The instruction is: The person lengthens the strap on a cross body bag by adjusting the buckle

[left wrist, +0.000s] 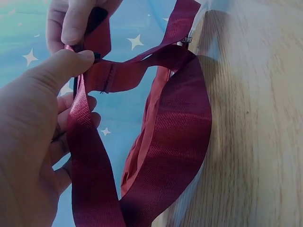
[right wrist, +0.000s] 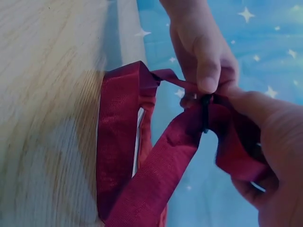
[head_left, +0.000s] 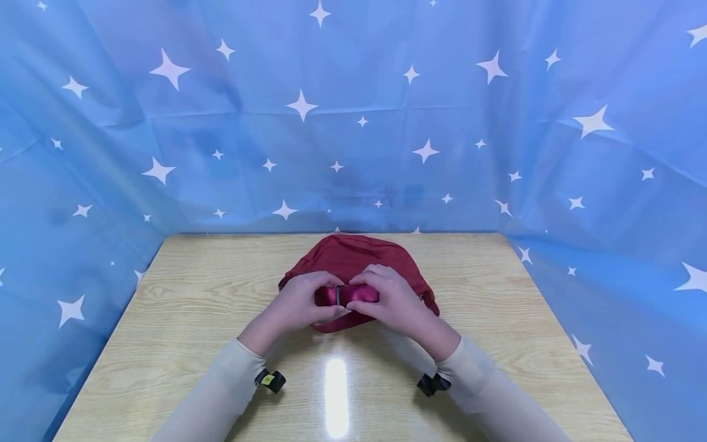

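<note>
A dark red fabric bag (head_left: 359,252) lies on the table, and its wide webbing strap (head_left: 361,293) is raised over it. A narrow black slider buckle (right wrist: 205,115) sits on the strap between my two hands. My left hand (head_left: 306,299) pinches the strap at the slider's left side, thumb and fingers bent around it. From the other side, my right hand (head_left: 389,298) grips the strap close to the slider. In the left wrist view, a stitched strap end (left wrist: 109,78) hangs beside the left thumb. Loops of strap (right wrist: 156,179) drop below the hands; fingers partly hide the slider.
The light wood-grain table (head_left: 210,307) extends around the bag, with a bright light reflection in front. Behind and at the sides hangs a blue curtain (head_left: 353,153) with white stars. Black wrist devices (head_left: 270,379) are strapped over both pale sleeves.
</note>
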Tool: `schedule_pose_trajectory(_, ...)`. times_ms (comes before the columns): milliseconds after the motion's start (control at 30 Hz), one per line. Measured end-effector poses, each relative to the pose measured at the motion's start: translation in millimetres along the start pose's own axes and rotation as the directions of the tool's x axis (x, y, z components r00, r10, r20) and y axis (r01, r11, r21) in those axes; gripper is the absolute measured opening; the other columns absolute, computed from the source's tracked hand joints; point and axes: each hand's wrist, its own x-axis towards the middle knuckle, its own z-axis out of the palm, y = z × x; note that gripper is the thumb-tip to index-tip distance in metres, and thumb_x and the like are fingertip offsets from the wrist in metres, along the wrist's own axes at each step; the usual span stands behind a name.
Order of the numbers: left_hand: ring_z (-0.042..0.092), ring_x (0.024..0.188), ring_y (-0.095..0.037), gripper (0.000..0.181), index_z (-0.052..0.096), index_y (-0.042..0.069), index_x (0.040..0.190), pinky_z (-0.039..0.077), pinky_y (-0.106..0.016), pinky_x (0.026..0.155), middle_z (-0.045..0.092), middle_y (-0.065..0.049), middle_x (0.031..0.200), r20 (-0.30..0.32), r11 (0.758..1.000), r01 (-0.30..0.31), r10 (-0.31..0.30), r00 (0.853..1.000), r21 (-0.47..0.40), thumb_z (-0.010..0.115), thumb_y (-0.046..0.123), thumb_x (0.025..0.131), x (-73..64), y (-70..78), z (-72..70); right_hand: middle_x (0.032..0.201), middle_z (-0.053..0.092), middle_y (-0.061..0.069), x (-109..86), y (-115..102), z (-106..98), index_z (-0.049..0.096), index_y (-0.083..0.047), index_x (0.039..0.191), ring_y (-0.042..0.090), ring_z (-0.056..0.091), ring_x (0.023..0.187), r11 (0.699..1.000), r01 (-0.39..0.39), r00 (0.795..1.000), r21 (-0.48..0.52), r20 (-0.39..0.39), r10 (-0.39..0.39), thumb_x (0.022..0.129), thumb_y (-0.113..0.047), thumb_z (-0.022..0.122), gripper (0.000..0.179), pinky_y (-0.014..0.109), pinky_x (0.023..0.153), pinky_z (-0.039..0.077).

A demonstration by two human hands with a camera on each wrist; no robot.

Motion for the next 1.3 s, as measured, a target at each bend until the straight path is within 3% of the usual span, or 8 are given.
schedule_pose_trajectory(200, 0.065, 0.103, -0.008, 0.044, 0.076, 0.022, 0.129, 0.057, -0.036, 0.090, 0.073, 0.013, 0.119, -0.003, 1.000, -0.001, 0.001, 1.000, 0.007, 0.092, 0.037, 0.092, 0.1, -1.6, -1.8, 0.111, 0.073, -0.005, -4.4, 3.5, -0.7, 0.080, -0.014, 0.120, 0.013, 0.067, 0.098, 0.988, 0.014, 0.995, 0.157, -0.100, 0.001, 0.090, -0.021, 0.096, 0.034, 0.031, 0.074, 0.058)
schedule_pose_trajectory(400, 0.067, 0.105, -0.011, 0.044, 0.075, 0.018, 0.128, 0.059, -0.038, 0.093, 0.075, 0.008, 0.121, 0.017, 1.000, 0.016, -0.016, 1.000, -0.009, 0.094, 0.033, 0.091, -1.2, -6.2, -2.8, 0.112, 0.075, 0.004, -12.1, 11.4, 0.0, 0.081, -0.011, 0.118, 0.022, 0.070, 0.098, 0.951, 0.071, 0.975, 0.302, -0.221, -0.002, 0.086, -0.005, 0.096, 0.037, 0.032, 0.071, 0.064)
schedule_pose_trajectory(633, 0.065, 0.104, -0.014, 0.044, 0.076, 0.020, 0.128, 0.057, -0.040, 0.092, 0.074, 0.008, 0.121, 0.011, 0.998, 0.060, -0.060, 0.998, 0.001, 0.094, 0.032, 0.090, -5.0, -12.6, -3.8, 0.110, 0.074, 0.017, -23.5, 23.7, -1.2, 0.078, 0.003, 0.115, 0.028, 0.069, 0.097, 0.929, 0.063, 0.957, 0.366, -0.286, 0.047, 0.080, 0.016, 0.092, 0.040, 0.028, 0.077, 0.064)
schedule_pose_trajectory(733, 0.065, 0.103, -0.014, 0.043, 0.077, 0.020, 0.127, 0.057, -0.040, 0.092, 0.074, 0.009, 0.118, 0.007, 0.998, 0.067, -0.067, 0.998, -0.006, 0.095, 0.030, 0.089, -6.1, -15.0, -4.3, 0.115, 0.074, 0.017, -26.1, 27.3, -1.0, 0.076, 0.004, 0.122, 0.029, 0.070, 0.103, 0.935, 0.046, 0.965, 0.351, -0.257, 0.050, 0.081, 0.014, 0.091, 0.045, 0.026, 0.083, 0.062)
schedule_pose_trajectory(900, 0.064, 0.096, -0.014, 0.042, 0.077, 0.020, 0.126, 0.056, -0.038, 0.087, 0.073, 0.011, 0.110, 0.008, 0.998, 0.057, -0.056, 0.998, -0.016, 0.095, 0.029, 0.089, -6.3, -16.5, -5.6, 0.130, 0.072, 0.006, -32.2, 32.1, -3.4, 0.068, -0.009, 0.141, 0.030, 0.071, 0.120, 0.952, 0.006, 0.983, 0.306, -0.174, 0.049, 0.086, 0.000, 0.094, 0.061, 0.036, 0.101, 0.060)
schedule_pose_trajectory(1000, 0.063, 0.095, -0.014, 0.041, 0.078, 0.021, 0.126, 0.056, -0.037, 0.085, 0.073, 0.011, 0.110, 0.014, 0.998, 0.065, -0.064, 0.998, -0.023, 0.095, 0.029, 0.089, -6.2, -16.6, -6.1, 0.136, 0.069, 0.003, -39.8, 37.8, -6.8, 0.066, -0.014, 0.145, 0.031, 0.068, 0.127, 0.963, -0.022, 0.989, 0.268, -0.132, 0.060, 0.089, -0.009, 0.095, 0.063, 0.043, 0.108, 0.056)
schedule_pose_trajectory(1167, 0.063, 0.094, -0.014, 0.041, 0.078, 0.020, 0.126, 0.056, -0.038, 0.085, 0.072, 0.011, 0.107, 0.024, 0.995, 0.092, -0.092, 0.995, -0.032, 0.096, 0.029, 0.090, -6.0, -15.9, -7.9, 0.144, 0.064, 0.001, -56.2, 50.1, -10.6, 0.064, -0.015, 0.148, 0.025, 0.061, 0.135, 0.986, -0.099, 0.994, 0.131, -0.029, 0.104, 0.090, -0.025, 0.096, 0.067, 0.050, 0.111, 0.054)
schedule_pose_trajectory(1300, 0.062, 0.091, -0.015, 0.040, 0.077, 0.021, 0.123, 0.055, -0.038, 0.083, 0.070, 0.012, 0.101, 0.031, 0.993, 0.114, -0.113, 0.993, -0.031, 0.096, 0.030, 0.089, -6.3, -15.7, -9.1, 0.140, 0.065, 0.000, -68.0, 58.6, -6.7, 0.064, -0.012, 0.150, 0.023, 0.062, 0.131, 0.987, -0.161, 0.985, -0.012, 0.054, 0.162, 0.091, -0.032, 0.095, 0.070, 0.053, 0.108, 0.056)
